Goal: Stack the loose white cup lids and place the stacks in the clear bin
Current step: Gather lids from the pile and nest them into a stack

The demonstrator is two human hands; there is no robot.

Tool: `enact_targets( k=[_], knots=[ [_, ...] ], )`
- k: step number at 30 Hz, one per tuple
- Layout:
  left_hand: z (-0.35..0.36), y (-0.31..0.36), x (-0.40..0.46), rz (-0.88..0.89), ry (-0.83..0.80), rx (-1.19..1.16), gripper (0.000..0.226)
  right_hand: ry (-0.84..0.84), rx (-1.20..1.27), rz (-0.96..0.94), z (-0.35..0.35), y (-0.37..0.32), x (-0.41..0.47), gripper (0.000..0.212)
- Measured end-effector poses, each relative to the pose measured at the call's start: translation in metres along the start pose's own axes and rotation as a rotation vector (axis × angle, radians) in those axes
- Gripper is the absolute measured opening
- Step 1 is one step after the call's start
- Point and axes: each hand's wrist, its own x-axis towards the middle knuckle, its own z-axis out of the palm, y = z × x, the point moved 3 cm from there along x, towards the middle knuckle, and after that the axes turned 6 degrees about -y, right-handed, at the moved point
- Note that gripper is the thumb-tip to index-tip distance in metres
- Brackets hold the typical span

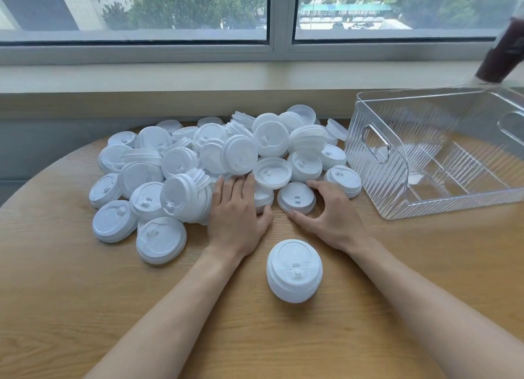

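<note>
From the head camera, a round-edged wooden tabletop (85,307) of light oak grain fills the lower part of the scene, pushed up against a pale windowsill (170,78). Above the sill a grey-framed window (279,18) shows trees, a pale building and a teal roof outside. Daylight falls evenly over everything.

A heap of loose white cup lids (215,154) spreads across the far middle of the tabletop, some flat, some on edge, some nested in short runs. Nearer the person, apart from the heap, a short stack of lids (294,271) stands upright on the wood between the two forearms.

The left hand (236,211) lies palm down at the near edge of the heap, its fingers straight and reaching among the lids, gripping nothing. The right hand (331,217) rests beside it with fingers loosely spread and thumb out, cupped around a single lid (296,198) that lies flat on the tabletop; whether it actually touches the lid cannot be told.

At the right stands the clear bin (377,166), ribbed plastic with cut-out handles, just beside the heap's right edge, with no lids in it. Behind it on the sill, a dark bottle-like object (502,49) leans, blurred.
</note>
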Motion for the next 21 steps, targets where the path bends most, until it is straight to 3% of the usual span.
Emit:
enact_targets(
  k=[5, 11, 16, 21],
  knots=[
    [-0.005, 0.001, -0.006, 0.045, 0.079, -0.123, 0.072, 0.019, 0.034, -0.003, -0.003, -0.002, -0.005, 0.085],
    [-0.014, 0.001, -0.018, 0.088, 0.193, -0.284, 0.084, 0.041, 0.089, 0.036, -0.006, -0.001, -0.016, 0.084],
    [-0.014, -0.004, -0.032, 0.020, 0.084, -0.425, 0.083, 0.053, 0.173, 0.067, -0.008, -0.006, -0.036, 0.083],
    [-0.024, -0.005, -0.049, 0.029, 0.076, -0.656, 0.083, 0.100, 0.402, 0.125, -0.016, -0.013, -0.066, 0.077]
  ],
)
